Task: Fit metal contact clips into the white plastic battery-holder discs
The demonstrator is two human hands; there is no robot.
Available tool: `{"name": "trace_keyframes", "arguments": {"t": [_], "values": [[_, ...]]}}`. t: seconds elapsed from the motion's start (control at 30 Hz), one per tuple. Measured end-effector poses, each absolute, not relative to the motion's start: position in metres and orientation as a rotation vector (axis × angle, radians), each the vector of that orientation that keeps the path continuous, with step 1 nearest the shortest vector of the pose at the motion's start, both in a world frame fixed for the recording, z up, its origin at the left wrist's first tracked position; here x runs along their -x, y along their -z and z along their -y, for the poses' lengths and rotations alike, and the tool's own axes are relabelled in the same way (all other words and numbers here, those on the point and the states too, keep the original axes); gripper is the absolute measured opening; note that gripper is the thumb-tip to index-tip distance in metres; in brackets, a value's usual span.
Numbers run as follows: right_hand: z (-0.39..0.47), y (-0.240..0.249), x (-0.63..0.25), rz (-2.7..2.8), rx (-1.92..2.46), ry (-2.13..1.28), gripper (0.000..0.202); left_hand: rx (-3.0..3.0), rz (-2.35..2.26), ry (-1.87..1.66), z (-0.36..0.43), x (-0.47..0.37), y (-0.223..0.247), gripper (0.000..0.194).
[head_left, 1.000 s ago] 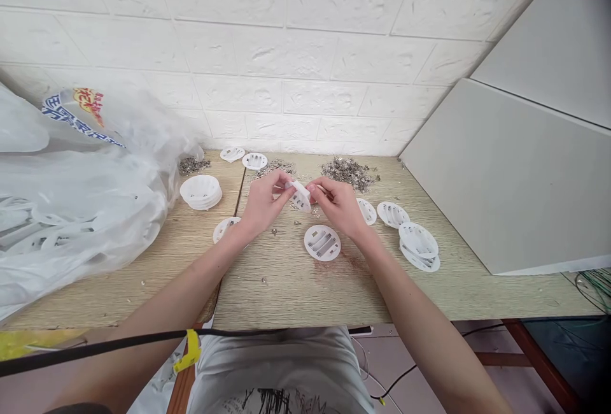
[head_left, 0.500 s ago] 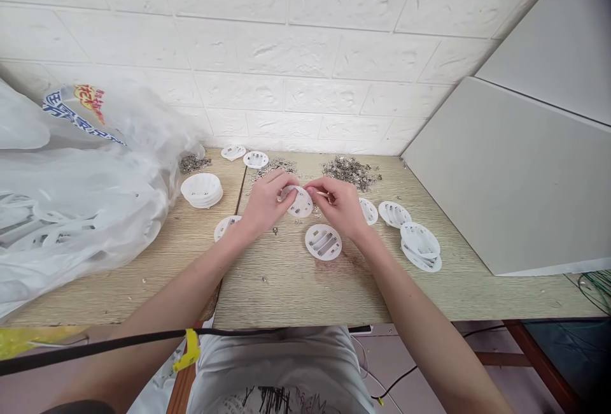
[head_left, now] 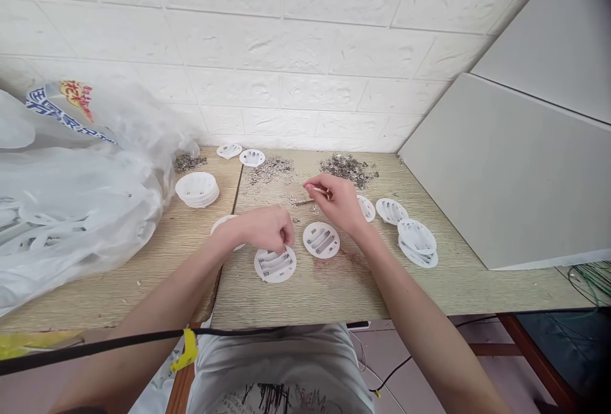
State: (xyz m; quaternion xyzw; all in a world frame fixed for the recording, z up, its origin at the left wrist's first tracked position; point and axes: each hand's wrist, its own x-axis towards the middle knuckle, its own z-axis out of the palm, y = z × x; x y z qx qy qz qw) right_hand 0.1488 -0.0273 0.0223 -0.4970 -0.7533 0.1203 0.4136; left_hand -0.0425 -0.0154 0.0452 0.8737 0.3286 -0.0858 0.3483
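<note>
My left hand (head_left: 270, 229) is closed at the far edge of a white round battery holder (head_left: 275, 267), its fingertips on the rim. That holder is at the table's near middle, slots and small metal springs facing up. My right hand (head_left: 334, 200) pinches a slim tool (head_left: 305, 202) with a grey metal tip pointing left, over a few scattered metal pieces; its exact kind is unclear. Just below the right hand lies another battery holder (head_left: 321, 240), also slots up. My left wrist partly covers a third holder (head_left: 220, 223).
Small metal pieces form a pale pile (head_left: 271, 169) and a darker pile (head_left: 348, 170) near the wall. Stacked white discs (head_left: 197, 190) stand at left beside a large plastic bag (head_left: 95, 191). More holders (head_left: 417, 242) lie at right, before a grey panel (head_left: 515, 172).
My left hand has brought the battery holder down and nearer, turning it from underside to slotted side up. My right hand stays nearly in place with the slim tool.
</note>
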Motion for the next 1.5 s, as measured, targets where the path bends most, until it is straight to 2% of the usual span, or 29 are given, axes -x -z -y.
{"name": "trace_keyframes", "arguments": {"t": [0.43, 0.73, 1.1, 1.2, 1.3, 1.4, 1.5], "values": [[0.031, -0.023, -0.141, 1.883, 1.231, -0.431, 0.018, -2.327, -0.860, 0.242, 0.016, 0.041, -0.038, 0.023], [0.030, -0.021, -0.135, 1.876, 1.202, -0.534, 0.019, -2.386, -0.847, 0.214, 0.021, 0.038, -0.037, 0.013], [0.025, -0.014, -0.138, 1.889, 1.213, -0.591, 0.020, -2.283, -0.658, 0.205, 0.009, 0.042, -0.034, 0.014], [0.026, -0.017, -0.141, 1.797, 1.227, -0.619, 0.021, -2.096, -0.564, 0.058, 0.003, 0.047, -0.036, 0.009], [0.026, -0.018, -0.144, 1.708, 1.240, -0.610, 0.022, -1.865, -0.471, -0.234, 0.001, 0.051, -0.041, 0.004], [0.025, -0.017, -0.146, 1.673, 1.227, -0.630, 0.022, -1.634, -0.404, -0.435, 0.002, 0.052, -0.043, 0.012], [0.025, -0.017, -0.145, 1.684, 1.235, -0.630, 0.021, -1.514, -0.362, -0.472, 0.003, 0.051, -0.040, 0.018]]}}
